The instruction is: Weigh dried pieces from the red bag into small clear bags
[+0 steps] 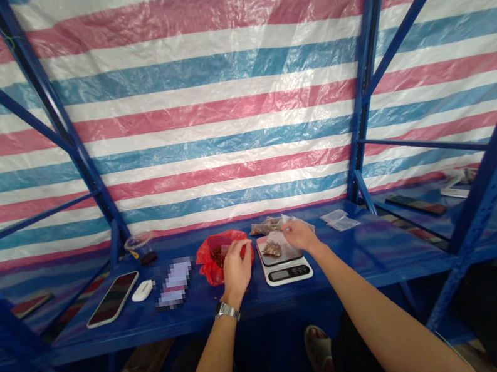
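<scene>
A white digital kitchen scale (289,271) rests near the shelf's front edge. On its dark plate lies a small clear plastic bag (272,249) with brownish dried bits in it. My right hand (301,235) grips the upper right part of that bag with closed fingers. Left of the scale sits an open red plastic bag (208,273) holding dark reddish-brown bits. My left hand (237,265), with a metal watch on the wrist, is over the right side of the red bag. Its thumb and fingers are pinched together; what is between them is too small to make out.
Behind the scale lie filled clear bags (267,226); flat clear bags (340,219) lie to the right. Leftward are a phone (113,298), a white case (143,290), a blurred-out screen (175,282) and a clear plastic cup (141,248). Blue metal posts (359,91) frame the shelf (339,269).
</scene>
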`<action>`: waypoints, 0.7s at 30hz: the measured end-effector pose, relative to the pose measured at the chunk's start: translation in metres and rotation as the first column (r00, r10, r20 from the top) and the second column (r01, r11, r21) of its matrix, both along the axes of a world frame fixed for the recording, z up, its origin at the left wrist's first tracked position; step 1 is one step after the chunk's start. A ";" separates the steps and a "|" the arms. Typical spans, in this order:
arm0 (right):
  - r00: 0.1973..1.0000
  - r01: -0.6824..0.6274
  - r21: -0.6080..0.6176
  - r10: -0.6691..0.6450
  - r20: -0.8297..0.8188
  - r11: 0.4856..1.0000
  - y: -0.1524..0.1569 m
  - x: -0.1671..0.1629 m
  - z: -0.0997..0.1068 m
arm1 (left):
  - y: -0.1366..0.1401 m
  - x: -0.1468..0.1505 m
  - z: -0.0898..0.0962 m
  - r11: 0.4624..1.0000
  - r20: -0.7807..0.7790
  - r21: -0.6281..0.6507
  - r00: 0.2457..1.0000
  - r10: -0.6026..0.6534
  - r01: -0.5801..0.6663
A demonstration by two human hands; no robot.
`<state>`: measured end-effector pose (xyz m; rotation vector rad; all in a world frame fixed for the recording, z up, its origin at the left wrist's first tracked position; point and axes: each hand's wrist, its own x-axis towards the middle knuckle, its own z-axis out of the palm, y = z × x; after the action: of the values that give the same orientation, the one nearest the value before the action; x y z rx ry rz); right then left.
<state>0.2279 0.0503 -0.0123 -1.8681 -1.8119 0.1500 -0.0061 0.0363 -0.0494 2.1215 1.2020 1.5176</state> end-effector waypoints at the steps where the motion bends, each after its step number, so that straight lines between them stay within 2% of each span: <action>1: 1.000 -0.009 -0.022 0.009 0.017 1.000 -0.001 -0.001 0.002 | 0.000 0.000 0.000 1.000 -0.001 0.001 1.000 0.000 0.000; 7: 0.998 -0.005 -0.110 0.011 0.056 0.994 -0.004 -0.002 0.005 | -0.003 0.002 0.005 1.000 -0.004 -0.008 1.000 -0.003 0.003; 21: 0.997 0.000 -0.178 0.013 0.070 0.984 -0.017 -0.006 0.015 | -0.021 0.015 0.023 1.000 -0.067 -0.021 0.998 -0.008 0.007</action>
<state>0.2220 0.0333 0.0031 -2.0130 -1.9069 0.2581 0.0089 0.0155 -0.0269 2.1777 1.2248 1.4348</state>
